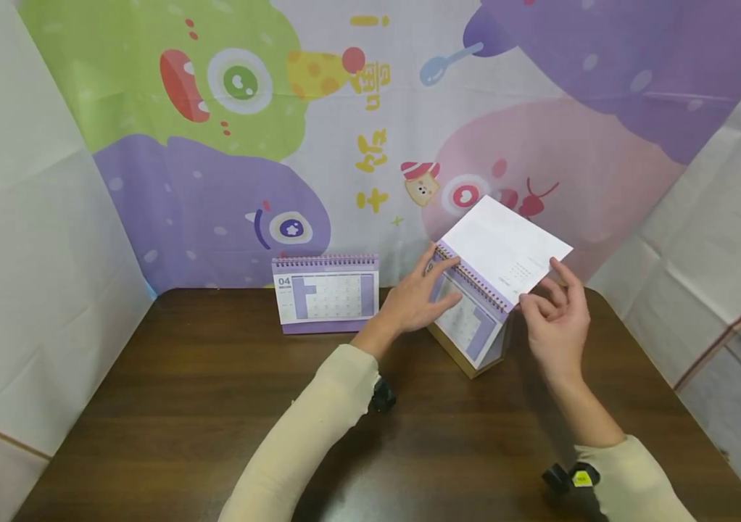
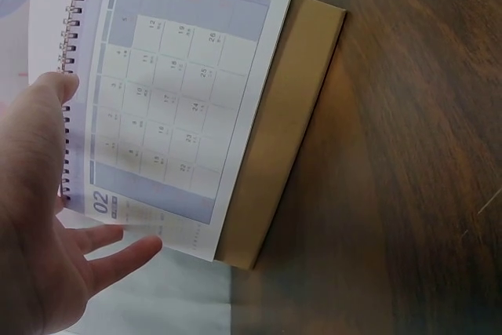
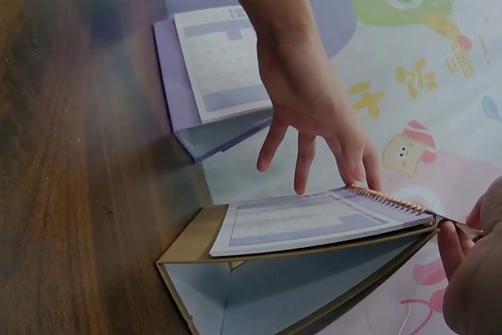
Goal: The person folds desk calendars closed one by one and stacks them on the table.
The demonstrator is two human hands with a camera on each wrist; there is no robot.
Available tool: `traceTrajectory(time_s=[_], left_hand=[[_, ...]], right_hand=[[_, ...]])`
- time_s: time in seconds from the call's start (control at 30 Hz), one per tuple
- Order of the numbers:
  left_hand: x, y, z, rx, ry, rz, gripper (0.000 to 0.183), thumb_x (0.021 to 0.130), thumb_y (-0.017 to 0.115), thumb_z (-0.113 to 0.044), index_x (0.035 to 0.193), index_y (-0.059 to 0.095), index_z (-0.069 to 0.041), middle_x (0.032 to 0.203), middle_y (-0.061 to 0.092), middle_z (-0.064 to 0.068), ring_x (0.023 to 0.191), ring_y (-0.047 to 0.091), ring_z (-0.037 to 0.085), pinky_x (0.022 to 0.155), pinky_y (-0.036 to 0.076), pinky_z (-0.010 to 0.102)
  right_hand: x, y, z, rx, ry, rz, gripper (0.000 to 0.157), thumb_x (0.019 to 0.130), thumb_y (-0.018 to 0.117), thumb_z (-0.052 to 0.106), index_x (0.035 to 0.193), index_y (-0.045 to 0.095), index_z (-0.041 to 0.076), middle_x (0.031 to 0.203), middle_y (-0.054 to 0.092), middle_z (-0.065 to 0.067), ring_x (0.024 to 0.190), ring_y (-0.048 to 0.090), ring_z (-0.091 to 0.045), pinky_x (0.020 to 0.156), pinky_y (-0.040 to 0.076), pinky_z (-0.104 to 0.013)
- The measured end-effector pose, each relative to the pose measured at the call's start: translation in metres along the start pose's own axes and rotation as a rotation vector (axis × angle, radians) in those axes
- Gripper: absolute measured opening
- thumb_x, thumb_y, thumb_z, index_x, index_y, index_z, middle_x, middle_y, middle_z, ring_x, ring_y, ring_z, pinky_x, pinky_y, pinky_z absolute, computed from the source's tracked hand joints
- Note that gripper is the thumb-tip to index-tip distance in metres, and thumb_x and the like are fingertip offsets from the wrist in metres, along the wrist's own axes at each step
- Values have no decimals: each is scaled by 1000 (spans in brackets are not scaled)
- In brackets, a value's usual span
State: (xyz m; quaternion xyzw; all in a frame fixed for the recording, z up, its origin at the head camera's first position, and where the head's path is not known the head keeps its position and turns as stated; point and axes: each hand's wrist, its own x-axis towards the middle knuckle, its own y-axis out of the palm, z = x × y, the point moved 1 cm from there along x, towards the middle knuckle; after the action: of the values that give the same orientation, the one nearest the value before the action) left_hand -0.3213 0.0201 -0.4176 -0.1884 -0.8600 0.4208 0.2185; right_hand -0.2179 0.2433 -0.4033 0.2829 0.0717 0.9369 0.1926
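One page (image 1: 494,243) at a time at the brown-based calendar (image 1: 471,330), right of the purple-based calendar (image 1: 333,293) on the worktop (image 1: 214,406), splays left hand (image 1: 412,299) at the spiral rings (image 1: 475,281), pinches the raised page's edge in right hand (image 1: 561,330), ideally without tugging.

The left arm (image 1: 308,428) and right arm (image 1: 634,475), sleeved in pale cream fabric, are stretched toward the far edge of the brown wooden table (image 1: 194,406). The bare left hand (image 1: 412,299) is held splayed; near the far right corner, the bare right hand (image 1: 560,322) is curled into a pinch.
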Motion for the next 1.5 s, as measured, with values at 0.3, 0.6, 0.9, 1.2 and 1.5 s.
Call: traceTrajectory(time_s=[0.3, 0.6, 0.9, 1.2, 1.5], left_hand=[[-4, 2, 3, 0, -10, -11, 72, 112, 61, -55, 176, 34, -40, 194, 0, 9, 164, 47, 50, 105, 62, 63], [-6, -10, -2, -56, 61, -79, 75, 112, 63, -50, 178, 31, -33, 193, 4, 12, 174, 30, 45, 135, 39, 67], [-12, -24, -9, -116, 142, -127, 83, 114, 63, -42, 182, 19, -28, 193, 11, 15, 178, 23, 36, 142, 30, 61], [-17, -36, -9, -158, 126, -163, 95, 114, 62, -40, 183, -1, -26, 194, 10, 3, 179, 21, 29, 144, 25, 55], [-24, -39, -7, -223, 137, -223, 105, 112, 66, -38, 182, -12, -28, 191, 22, 7, 173, 37, 31, 135, 41, 64]], right_hand=[[-6, 6, 0, -26, -25, 19, 90, 93, 61, -25, 174, 37, 5, 116, 80, 9, 81, 79, 0, 77, 63, -11], [-9, 10, 2, -170, -89, 43, 83, 95, 62, -22, 171, 42, 1, 111, 74, 11, 90, 75, 5, 81, 61, -8], [-12, 12, -2, -259, -202, 87, 73, 93, 66, -23, 163, 51, -7, 115, 67, 15, 102, 72, 5, 87, 60, -8], [-12, 13, -6, -307, -310, 141, 55, 92, 70, -23, 146, 64, -13, 114, 68, 18, 98, 67, 4, 87, 57, -6], [-14, 10, -6, -380, -382, 191, 45, 90, 70, -24, 133, 76, -10, 111, 69, 18, 98, 68, 8, 93, 57, -8]])
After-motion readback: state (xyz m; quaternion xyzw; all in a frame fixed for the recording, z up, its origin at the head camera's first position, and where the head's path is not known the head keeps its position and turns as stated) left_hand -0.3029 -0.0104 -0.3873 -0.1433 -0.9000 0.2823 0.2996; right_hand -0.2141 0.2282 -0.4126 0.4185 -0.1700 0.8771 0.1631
